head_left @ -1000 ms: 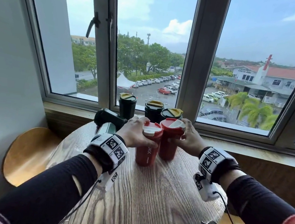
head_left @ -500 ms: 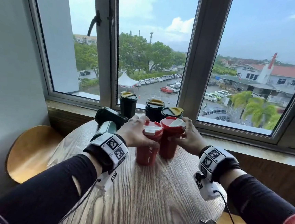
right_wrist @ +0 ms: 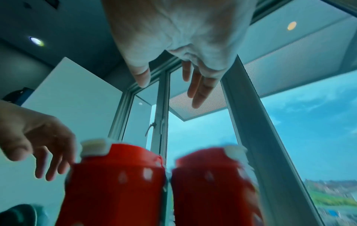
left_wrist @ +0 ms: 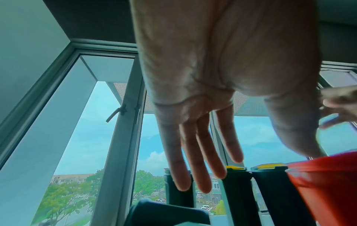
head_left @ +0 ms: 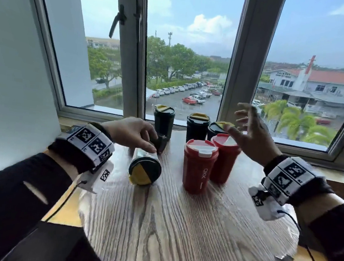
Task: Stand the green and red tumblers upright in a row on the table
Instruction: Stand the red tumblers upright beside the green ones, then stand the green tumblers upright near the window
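Note:
Two red tumblers (head_left: 199, 168) (head_left: 226, 156) stand upright side by side mid-table, blurred in the right wrist view (right_wrist: 115, 183) (right_wrist: 212, 183). Three green tumblers (head_left: 163, 122) (head_left: 197, 127) (head_left: 216, 128) stand upright along the back by the window. Two more green tumblers lie on their sides at the left, one with its yellow lid facing me (head_left: 145, 167), one behind it (head_left: 162, 142). My left hand (head_left: 145, 140) hovers over the lying pair, fingers (left_wrist: 203, 152) straight, holding nothing. My right hand (head_left: 242, 126) is raised above the right red tumbler, fingers spread.
The round wooden table (head_left: 179, 224) abuts the windowsill (head_left: 309, 163) below tall window frames (head_left: 234, 73). A grey wall (head_left: 15, 75) closes the left side. A wooden seat (head_left: 66, 210) shows under my left forearm.
Both hands let go of the red tumblers. My left hand moved left over the lying green tumblers; my right hand lifted up and opened. My head moved closer.

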